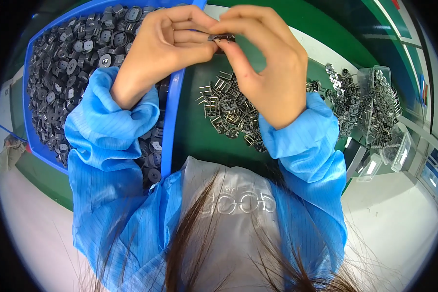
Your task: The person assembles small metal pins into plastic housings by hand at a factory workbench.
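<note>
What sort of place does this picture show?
Probably a factory assembly bench: a blue bin full of black parts, a pile of metal-pronged pieces on a green surface, and a small dark part being handled.

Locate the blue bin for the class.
In the head view, the blue bin is at left, full of black parts, with the left sleeve across it and green tabletop on its right.

Shiny blue sleeves (pixel 319 170), finely striped, cuffs (pixel 284 136) bunched below my bare fingers (pixel 250 31). Farther below them: grey top (pixel 231 177), pale shiny lettering (pixel 250 203), long brown hair (pixel 189 233) straggling over.
</note>
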Demonstrator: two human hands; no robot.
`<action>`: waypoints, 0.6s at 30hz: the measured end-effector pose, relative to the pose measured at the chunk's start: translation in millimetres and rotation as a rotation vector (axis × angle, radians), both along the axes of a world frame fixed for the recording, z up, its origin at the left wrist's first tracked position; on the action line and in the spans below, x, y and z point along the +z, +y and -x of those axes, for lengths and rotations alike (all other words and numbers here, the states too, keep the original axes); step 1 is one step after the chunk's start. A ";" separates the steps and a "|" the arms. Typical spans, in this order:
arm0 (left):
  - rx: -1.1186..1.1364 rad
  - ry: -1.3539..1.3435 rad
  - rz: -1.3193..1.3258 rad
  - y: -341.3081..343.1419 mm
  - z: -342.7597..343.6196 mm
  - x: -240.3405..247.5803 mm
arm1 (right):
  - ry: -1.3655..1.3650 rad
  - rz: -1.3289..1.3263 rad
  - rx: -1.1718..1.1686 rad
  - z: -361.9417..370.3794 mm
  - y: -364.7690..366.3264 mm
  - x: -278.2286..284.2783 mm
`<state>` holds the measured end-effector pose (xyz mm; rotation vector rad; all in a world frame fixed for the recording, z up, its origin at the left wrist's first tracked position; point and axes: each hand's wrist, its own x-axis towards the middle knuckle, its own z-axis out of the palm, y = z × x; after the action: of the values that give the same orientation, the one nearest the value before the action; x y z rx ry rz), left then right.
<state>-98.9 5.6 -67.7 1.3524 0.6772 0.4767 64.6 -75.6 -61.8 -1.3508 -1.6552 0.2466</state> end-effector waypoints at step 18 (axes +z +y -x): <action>0.057 -0.123 -0.028 -2.3 -4.5 34.6 | 0.195 -0.115 0.201 -24.3 27.3 -11.9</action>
<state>-94.4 3.3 -33.1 1.3214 0.6115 0.6123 88.9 -48.2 -73.7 -1.0419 -1.6147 0.3831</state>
